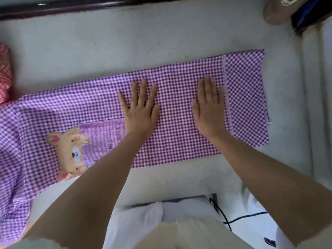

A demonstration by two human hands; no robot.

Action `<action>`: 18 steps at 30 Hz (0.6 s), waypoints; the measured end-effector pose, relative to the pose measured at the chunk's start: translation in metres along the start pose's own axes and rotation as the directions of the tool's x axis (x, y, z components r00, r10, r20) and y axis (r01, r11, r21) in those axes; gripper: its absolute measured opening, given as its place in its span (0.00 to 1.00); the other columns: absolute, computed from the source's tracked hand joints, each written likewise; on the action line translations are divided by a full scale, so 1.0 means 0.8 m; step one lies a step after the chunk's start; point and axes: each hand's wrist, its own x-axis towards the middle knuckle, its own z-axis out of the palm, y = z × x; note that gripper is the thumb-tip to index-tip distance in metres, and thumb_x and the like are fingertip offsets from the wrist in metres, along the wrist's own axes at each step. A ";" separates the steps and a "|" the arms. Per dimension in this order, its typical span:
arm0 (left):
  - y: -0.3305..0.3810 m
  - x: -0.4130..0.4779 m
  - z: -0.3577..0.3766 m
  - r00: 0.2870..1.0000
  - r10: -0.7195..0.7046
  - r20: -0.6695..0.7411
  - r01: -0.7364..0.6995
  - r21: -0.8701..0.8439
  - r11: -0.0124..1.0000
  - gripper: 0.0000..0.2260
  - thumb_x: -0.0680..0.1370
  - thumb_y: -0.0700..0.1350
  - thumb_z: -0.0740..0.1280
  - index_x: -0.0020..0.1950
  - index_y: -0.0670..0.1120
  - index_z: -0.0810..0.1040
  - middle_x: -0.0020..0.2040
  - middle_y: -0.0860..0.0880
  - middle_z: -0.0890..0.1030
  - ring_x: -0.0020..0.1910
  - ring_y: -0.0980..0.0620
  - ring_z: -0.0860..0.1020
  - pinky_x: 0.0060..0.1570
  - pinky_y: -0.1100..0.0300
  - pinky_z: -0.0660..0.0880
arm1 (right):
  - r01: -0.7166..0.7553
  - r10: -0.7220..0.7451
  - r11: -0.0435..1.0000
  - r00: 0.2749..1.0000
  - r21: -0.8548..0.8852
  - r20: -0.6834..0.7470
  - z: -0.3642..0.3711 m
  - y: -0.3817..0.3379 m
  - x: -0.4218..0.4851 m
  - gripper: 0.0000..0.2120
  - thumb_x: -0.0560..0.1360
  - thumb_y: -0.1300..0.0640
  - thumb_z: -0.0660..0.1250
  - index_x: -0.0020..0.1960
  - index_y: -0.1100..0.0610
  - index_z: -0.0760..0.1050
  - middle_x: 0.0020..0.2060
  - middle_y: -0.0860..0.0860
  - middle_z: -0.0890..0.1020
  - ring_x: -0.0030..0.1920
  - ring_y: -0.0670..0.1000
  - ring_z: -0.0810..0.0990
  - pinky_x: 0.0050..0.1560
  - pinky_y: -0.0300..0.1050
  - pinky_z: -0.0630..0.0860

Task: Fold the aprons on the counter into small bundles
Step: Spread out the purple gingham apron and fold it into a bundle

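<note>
A purple-and-white checked apron [179, 83] lies folded into a long strip across the grey counter [125, 42]. A tan bear patch [71, 150] and a striped purple pocket sit near its left end. My left hand [141, 108] lies flat on the middle of the strip, fingers straight and spread. My right hand [210, 106] lies flat on the strip further right, fingers together, just left of a stitched hem. The apron's left end hangs bunched over the counter's front edge.
A red patterned cloth bundle [4, 72] sits at the far left edge. A dark rail [71, 6] runs along the back. At the top right stand a tan round object [276, 11] and a dark blue item [309, 13]. A black cable [226, 218] hangs below the counter.
</note>
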 end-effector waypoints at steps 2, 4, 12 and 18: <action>0.008 -0.005 -0.006 0.998 0.061 -0.007 -0.061 -0.063 0.996 0.26 0.83 0.56 0.38 0.80 0.50 0.45 0.81 0.47 0.45 0.79 0.47 0.42 0.74 0.36 0.43 | 0.216 -0.217 0.976 0.976 0.020 0.035 0.012 -0.069 -0.020 0.28 0.84 0.47 0.42 0.80 0.60 0.49 0.79 0.56 0.50 0.79 0.55 0.47 0.78 0.58 0.47; -0.004 -0.024 -0.011 0.999 0.012 -0.037 -0.015 -0.089 0.996 0.26 0.82 0.54 0.38 0.80 0.48 0.49 0.81 0.46 0.47 0.79 0.47 0.44 0.75 0.39 0.40 | 0.333 -0.333 0.943 0.938 0.023 0.093 0.023 -0.109 -0.039 0.28 0.84 0.48 0.42 0.80 0.59 0.49 0.79 0.56 0.51 0.79 0.54 0.48 0.78 0.58 0.49; -0.125 -0.131 0.011 0.955 -0.295 -0.018 0.296 0.026 0.955 0.27 0.82 0.59 0.36 0.80 0.54 0.45 0.81 0.46 0.44 0.78 0.40 0.43 0.72 0.32 0.46 | 0.295 -0.284 0.953 0.948 -0.068 0.141 0.012 -0.004 -0.017 0.28 0.82 0.48 0.46 0.80 0.56 0.52 0.79 0.55 0.53 0.79 0.55 0.50 0.77 0.61 0.49; -0.118 -0.110 0.022 0.986 -0.154 -0.056 0.156 0.020 0.988 0.26 0.83 0.58 0.40 0.80 0.54 0.40 0.80 0.46 0.41 0.78 0.41 0.41 0.72 0.32 0.45 | 0.430 -0.430 0.903 0.900 0.010 0.072 0.026 -0.181 -0.039 0.28 0.83 0.48 0.45 0.80 0.57 0.46 0.79 0.55 0.48 0.79 0.55 0.46 0.78 0.58 0.46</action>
